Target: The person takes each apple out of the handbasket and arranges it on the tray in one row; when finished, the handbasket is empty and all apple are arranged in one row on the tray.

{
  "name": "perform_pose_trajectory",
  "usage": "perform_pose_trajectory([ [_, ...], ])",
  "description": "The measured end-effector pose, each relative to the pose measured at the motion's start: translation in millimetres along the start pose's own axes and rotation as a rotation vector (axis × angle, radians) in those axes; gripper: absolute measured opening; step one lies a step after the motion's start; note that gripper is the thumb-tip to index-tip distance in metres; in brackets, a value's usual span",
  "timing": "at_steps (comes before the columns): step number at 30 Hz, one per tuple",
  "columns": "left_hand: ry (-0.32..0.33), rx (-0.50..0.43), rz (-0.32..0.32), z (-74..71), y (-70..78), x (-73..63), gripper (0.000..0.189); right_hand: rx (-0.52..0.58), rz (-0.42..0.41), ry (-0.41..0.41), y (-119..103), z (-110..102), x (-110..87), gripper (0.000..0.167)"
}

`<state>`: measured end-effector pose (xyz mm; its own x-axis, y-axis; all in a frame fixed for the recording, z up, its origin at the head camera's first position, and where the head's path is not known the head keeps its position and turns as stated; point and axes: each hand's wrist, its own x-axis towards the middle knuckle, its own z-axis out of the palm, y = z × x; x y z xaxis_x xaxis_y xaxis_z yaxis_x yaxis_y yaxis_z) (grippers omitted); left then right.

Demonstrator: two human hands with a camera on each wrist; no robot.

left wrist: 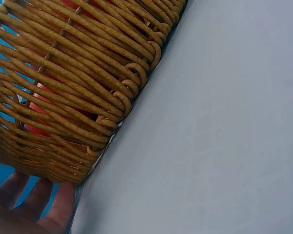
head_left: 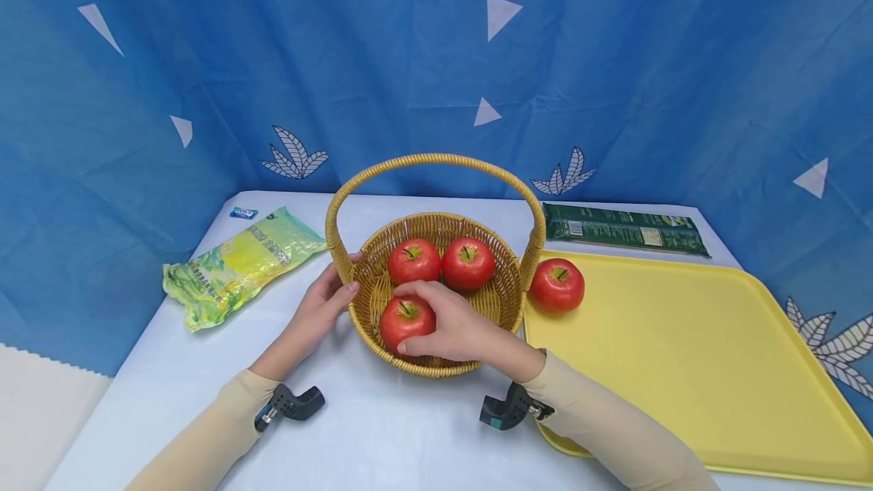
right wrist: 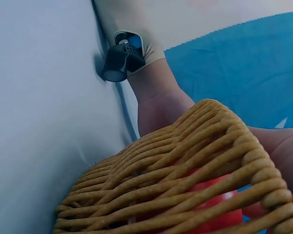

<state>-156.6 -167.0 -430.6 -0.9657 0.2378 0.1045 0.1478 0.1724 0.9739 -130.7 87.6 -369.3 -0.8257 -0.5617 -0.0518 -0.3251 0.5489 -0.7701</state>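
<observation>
A woven wicker basket (head_left: 436, 372) with a tall arched handle stands on the table, holding three red apples. My right hand (head_left: 453, 324) reaches over the rim and grips the front apple (head_left: 402, 320), thumb on its near side. Behind it sit a left apple (head_left: 414, 262) and a right apple (head_left: 469, 264). At the basket's left side my left hand (head_left: 317, 317) holds the wall by the handle's base, thumb at the front. Its fingertips (left wrist: 61, 204) touch the weave in the left wrist view. The right wrist view shows red through the wicker (right wrist: 151, 195).
Another red apple (head_left: 557, 286) lies on the yellow tray (head_left: 682, 370) at the right, close to the basket. Behind the tray is a dark green packet (head_left: 627, 229). A yellow-green bag (head_left: 242, 267) and a small blue wrapped item (head_left: 243, 213) lie at the left.
</observation>
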Motion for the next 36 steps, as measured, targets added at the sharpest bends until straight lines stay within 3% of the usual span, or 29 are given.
perform_pose_trajectory([
  [4, -0.002, -0.006, 0.001, 0.6, 0.1, -0.1, 0.050, -0.021, -0.001, -0.003, -0.3, 0.3, -0.4, 0.065],
  [15, 0.001, 0.000, 0.004, 1.2, 1.8, 0.1, 0.051, -0.035, 0.011, 0.017, -0.9, 2.4, 0.1, 0.044],
  [36, -0.005, -0.011, -0.010, 0.0, 0.8, -0.1, 0.050, -0.034, 0.032, -0.100, -3.4, 1.2, 2.4, 0.051],
])
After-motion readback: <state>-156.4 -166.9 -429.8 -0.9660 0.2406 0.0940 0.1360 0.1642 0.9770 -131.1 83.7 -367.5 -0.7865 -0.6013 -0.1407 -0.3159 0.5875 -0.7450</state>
